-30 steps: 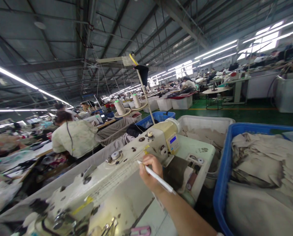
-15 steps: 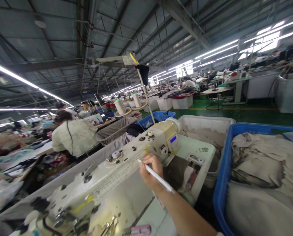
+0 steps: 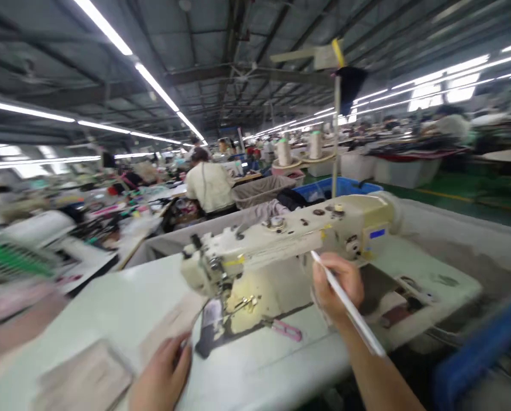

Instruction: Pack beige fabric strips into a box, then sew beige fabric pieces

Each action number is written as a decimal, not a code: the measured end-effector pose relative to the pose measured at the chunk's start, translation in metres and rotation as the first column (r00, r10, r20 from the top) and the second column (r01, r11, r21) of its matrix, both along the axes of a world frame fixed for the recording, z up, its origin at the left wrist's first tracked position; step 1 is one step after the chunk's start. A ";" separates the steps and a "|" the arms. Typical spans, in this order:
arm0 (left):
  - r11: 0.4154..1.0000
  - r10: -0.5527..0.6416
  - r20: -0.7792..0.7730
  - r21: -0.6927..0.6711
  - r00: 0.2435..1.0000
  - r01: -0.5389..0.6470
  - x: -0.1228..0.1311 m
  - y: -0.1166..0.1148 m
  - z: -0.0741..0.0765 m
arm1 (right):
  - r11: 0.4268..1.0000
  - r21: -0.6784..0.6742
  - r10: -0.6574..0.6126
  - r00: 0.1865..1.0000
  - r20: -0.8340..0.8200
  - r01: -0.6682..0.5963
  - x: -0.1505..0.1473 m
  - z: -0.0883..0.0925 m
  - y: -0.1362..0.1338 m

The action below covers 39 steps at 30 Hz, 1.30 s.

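Observation:
My right hand (image 3: 338, 285) is closed around a white pen (image 3: 353, 308), its tip pointing up and left in front of the sewing machine's arm (image 3: 276, 245). Low in the view, my left hand (image 3: 163, 371) has its fingers curled at the near end of a beige fabric piece (image 3: 173, 322), which reaches toward the needle area; the exact grip is blurred. Left of that hand, a stack of beige fabric pieces (image 3: 84, 374) lies on the pale sewing table (image 3: 131, 294). Pink-handled thread snips (image 3: 287, 330) rest by the machine bed, between my hands.
Thread cones (image 3: 283, 153) stand behind the machine beside an upright pole (image 3: 336, 137). A blue bin (image 3: 482, 348) is at the lower right. A person in a light shirt (image 3: 210, 185) sits ahead with their back turned. At left is a cluttered table (image 3: 139, 234).
The view has swung left and downward, bringing the needle end, the tabletop fabric and my left hand into sight. My right hand still holds the pen by the machine arm.

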<state>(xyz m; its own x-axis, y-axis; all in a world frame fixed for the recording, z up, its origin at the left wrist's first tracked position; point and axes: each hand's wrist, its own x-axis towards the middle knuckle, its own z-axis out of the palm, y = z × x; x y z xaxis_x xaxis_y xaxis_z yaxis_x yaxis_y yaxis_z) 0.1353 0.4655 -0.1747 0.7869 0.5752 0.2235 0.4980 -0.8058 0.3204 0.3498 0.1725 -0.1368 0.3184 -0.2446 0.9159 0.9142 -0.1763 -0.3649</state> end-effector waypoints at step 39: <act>0.915 -0.243 -0.049 -0.343 0.969 0.212 -0.024 0.065 0.065 | 0.475 -0.721 0.150 0.853 -0.500 -0.505 -0.105 -0.023 0.061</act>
